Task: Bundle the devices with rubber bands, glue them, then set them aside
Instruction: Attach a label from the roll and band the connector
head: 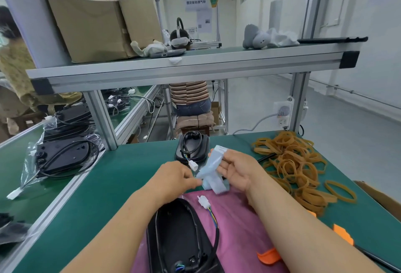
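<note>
A black device [178, 240] with a cable and white connector [203, 201] lies on a pink cloth [238, 229] near the table's front edge. Above it, my right hand [236, 169] holds a pale blue strip of backing paper [211, 170], which hangs bent over my fingers. My left hand [175, 178] pinches the lower end of that strip. A second black device [192, 148] with its cable coiled on top sits further back on the green table [121, 175]. A heap of tan rubber bands [293, 164] lies to the right.
Orange-handled tools [269, 255] lie by my right forearm. Bagged black devices [63, 153] rest on the lower bench at left. An aluminium shelf [184, 66] with cardboard boxes spans overhead. A person sits at the bench behind.
</note>
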Available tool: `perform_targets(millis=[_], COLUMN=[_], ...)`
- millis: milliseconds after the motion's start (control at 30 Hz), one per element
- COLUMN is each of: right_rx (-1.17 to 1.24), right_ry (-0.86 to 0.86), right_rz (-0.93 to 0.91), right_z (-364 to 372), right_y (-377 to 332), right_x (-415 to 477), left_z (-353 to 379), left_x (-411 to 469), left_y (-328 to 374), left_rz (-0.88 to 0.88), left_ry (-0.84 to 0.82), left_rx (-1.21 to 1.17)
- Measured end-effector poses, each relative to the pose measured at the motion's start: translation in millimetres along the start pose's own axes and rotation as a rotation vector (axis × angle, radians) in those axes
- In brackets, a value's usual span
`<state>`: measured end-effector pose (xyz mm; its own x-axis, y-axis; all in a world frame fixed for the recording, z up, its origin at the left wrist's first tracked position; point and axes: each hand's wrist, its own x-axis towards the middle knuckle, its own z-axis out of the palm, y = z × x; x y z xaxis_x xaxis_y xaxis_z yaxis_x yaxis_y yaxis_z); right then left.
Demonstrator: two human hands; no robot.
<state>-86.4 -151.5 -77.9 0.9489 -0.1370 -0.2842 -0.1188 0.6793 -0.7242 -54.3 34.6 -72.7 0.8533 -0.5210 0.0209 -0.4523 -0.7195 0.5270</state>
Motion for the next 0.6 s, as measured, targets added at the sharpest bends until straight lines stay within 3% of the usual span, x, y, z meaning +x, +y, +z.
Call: perform_targets(millis=[67, 300, 367, 467, 600], right_rx=[-0.088, -0.215, -0.255, -0.351, -0.345], right_ry=[0.003, 0.011, -0.014, -0.039, -0.048], right_rz=[-0.03, -0.133, -0.162, -0.193, -0.129], right_z=[0, -1, 0, 2, 4], right_y=[3, 13, 17, 25, 26], right_x=[-1, -5, -8, -13, -15], left_z=[4, 15, 17, 27, 33], left_x=[0, 2, 4, 10, 12], left_y=[-2, 18, 25, 34, 24], left_rz=[-0.024, -0.017, -0.037, -0.115, -0.142], left_ry=[0.069, 0.596, 0.555, 0.317, 0.305], left_rx=[0.148, -0.08, -0.257, -0.446, -0.495])
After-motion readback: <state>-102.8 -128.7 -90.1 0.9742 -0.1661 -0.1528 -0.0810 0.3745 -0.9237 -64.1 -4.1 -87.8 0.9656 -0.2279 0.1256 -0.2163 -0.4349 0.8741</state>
